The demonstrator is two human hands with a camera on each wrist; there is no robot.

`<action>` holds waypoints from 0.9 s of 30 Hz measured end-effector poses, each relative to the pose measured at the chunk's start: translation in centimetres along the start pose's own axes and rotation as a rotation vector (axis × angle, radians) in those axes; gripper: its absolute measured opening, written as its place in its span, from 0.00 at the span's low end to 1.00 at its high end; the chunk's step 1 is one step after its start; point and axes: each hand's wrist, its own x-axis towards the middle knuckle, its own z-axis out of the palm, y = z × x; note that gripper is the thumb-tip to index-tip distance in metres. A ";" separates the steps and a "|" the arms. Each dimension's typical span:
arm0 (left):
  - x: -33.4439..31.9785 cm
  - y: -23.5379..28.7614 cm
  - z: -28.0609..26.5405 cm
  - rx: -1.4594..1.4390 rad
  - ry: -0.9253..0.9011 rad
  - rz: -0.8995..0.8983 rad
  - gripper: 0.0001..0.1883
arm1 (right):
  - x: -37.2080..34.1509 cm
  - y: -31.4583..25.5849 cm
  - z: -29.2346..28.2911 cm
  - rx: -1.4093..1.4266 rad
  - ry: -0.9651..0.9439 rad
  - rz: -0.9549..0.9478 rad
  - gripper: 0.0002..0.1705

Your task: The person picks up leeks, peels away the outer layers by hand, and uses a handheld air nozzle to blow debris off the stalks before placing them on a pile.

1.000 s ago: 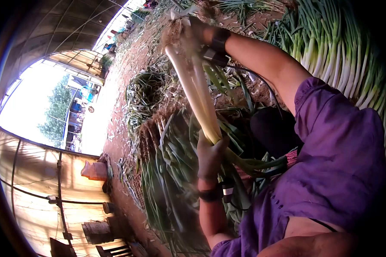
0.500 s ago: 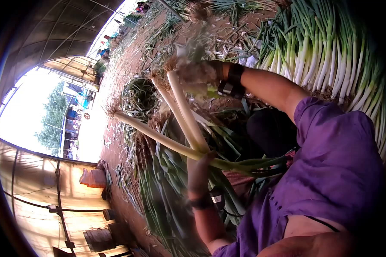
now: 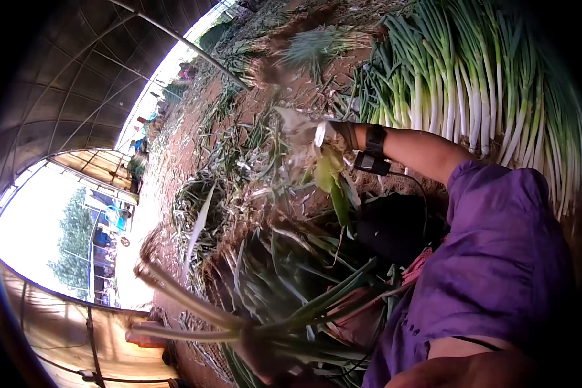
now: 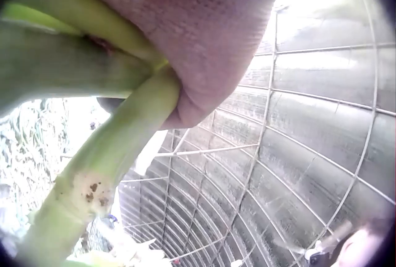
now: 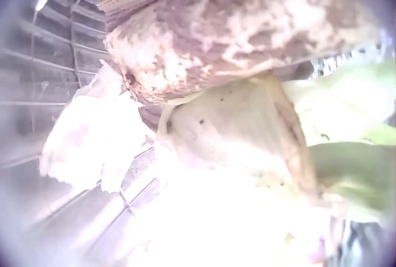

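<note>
My left hand [image 3: 258,355], low in the head view and blurred, grips several long green onions [image 3: 197,304] whose roots point to the upper left. Their green tops run back toward the purple shirt. In the left wrist view its gloved fingers [image 4: 198,44] wrap over the stalks [image 4: 105,149]. My right hand [image 3: 310,145], blurred near the middle, holds stripped outer leaves [image 3: 332,174] that dangle below it. The right wrist view shows a soil-stained glove [image 5: 235,38] closed over pale onion skin [image 5: 229,127].
A pile of untrimmed green onions [image 3: 284,258] lies before the person. Rows of cleaned green onions [image 3: 465,90] are laid out at the upper right. Loose leaf scraps [image 3: 258,149] litter the soil. A pale strip of leaf [image 3: 199,226] appears above the heap at left.
My left hand has swung down and left with the green onions, which have fanned apart. My right hand has come away from their root ends with stripped leaves in it.
</note>
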 end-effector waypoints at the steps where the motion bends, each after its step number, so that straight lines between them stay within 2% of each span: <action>1: 1.2 -0.8 -3.1 0.172 0.028 0.165 0.17 | -2.3 0.3 -1.5 -0.145 0.065 0.111 0.30; 2: 2.6 -0.8 -7.1 0.029 0.053 0.178 0.18 | -4.3 0.5 -2.9 -0.285 0.111 0.222 0.30; 3: 2.9 0.1 -8.9 0.041 0.124 0.223 0.18 | -6.5 0.8 -3.9 -0.400 0.134 0.324 0.30; 7: 2.8 2.4 -9.4 0.169 0.271 0.246 0.18 | -13.0 3.4 -5.6 -0.732 0.065 0.703 0.29; 11: 2.6 2.8 -8.7 0.202 0.260 0.228 0.18 | -13.0 5.5 -3.6 -0.868 -0.119 0.863 0.28; 12: 2.4 2.9 -8.4 0.202 0.244 0.222 0.18 | -11.2 5.5 -2.7 -0.875 -0.149 0.845 0.28; 14: 2.0 3.0 -7.6 0.200 0.211 0.208 0.18 | -4.8 3.5 -0.7 -0.820 -0.078 0.647 0.28; 16: 1.4 3.1 -6.5 0.198 0.169 0.191 0.18 | 0.9 -4.1 2.3 -0.608 0.225 0.257 0.30; 18: 0.7 3.4 -5.5 0.193 0.124 0.176 0.18 | 6.0 -16.0 7.0 -0.397 0.472 -0.258 0.37; 19: 0.3 3.4 -5.0 0.194 0.096 0.165 0.18 | 6.8 -20.0 9.3 -0.376 0.440 -0.304 0.43; 21: -0.3 3.5 -3.9 0.187 0.046 0.144 0.18 | 9.2 -23.4 13.6 -0.452 0.264 -0.310 0.52; 22: -0.6 3.5 -3.4 0.186 0.017 0.134 0.18 | 12.3 -21.9 16.3 -0.573 0.313 -0.501 0.57; 23: -1.1 3.4 -2.9 0.179 -0.021 0.114 0.18 | 12.2 -22.6 18.5 -0.349 0.073 -0.489 0.67; 25: -1.5 3.1 -1.9 0.175 -0.095 0.080 0.18 | 9.2 -22.7 23.1 0.165 -0.252 -0.433 0.67; 27: -1.7 2.3 -1.0 0.165 -0.178 0.049 0.18 | 6.7 -21.8 25.2 0.557 -0.529 -0.351 0.60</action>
